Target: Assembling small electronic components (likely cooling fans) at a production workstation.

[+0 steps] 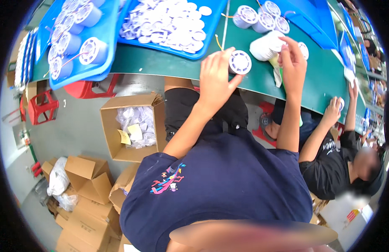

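My left hand grips a white round plastic housing with a slotted face, at the front edge of the green table. A thin yellow wire sticks up beside its fingers. To the right, my right hand has thumb and index finger drawn together beside a white bundle; whatever lies between the fingertips is too small to make out. Below the bundle hangs a pale green and white cloth-like piece. Another white housing stands just beyond my right hand.
Several wired housings stand farther back. A blue tray holds many white discs; another blue tray at left holds housings. A carton with plastic bags sits on the floor. A co-worker works close at right.
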A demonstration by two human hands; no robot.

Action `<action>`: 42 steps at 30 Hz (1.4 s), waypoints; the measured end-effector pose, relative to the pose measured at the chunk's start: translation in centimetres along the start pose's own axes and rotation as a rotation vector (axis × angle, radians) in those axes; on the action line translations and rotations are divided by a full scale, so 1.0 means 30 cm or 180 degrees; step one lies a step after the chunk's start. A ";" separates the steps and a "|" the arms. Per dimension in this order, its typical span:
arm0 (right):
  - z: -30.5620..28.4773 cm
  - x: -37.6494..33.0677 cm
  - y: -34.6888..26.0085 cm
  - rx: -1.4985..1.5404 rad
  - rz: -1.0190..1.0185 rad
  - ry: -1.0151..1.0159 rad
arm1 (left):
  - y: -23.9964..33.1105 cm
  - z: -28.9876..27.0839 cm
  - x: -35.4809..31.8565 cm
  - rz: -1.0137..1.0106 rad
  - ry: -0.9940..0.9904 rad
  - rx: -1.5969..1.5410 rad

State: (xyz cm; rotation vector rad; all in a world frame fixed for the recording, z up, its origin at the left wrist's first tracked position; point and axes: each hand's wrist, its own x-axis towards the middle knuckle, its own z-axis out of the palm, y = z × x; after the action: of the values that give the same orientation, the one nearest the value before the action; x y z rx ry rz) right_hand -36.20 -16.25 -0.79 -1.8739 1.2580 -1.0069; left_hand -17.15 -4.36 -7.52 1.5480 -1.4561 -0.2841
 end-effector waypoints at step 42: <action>0.127 -0.168 -0.086 -0.0568 -0.0742 -0.0937 | -0.003 0.059 0.003 0.0192 0.0409 0.0337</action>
State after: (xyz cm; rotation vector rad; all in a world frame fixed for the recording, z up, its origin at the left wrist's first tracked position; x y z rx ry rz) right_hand -32.98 -10.28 -1.66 -2.2519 0.9995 -0.7155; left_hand -18.36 -5.27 -8.46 1.5739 -1.4331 -0.0713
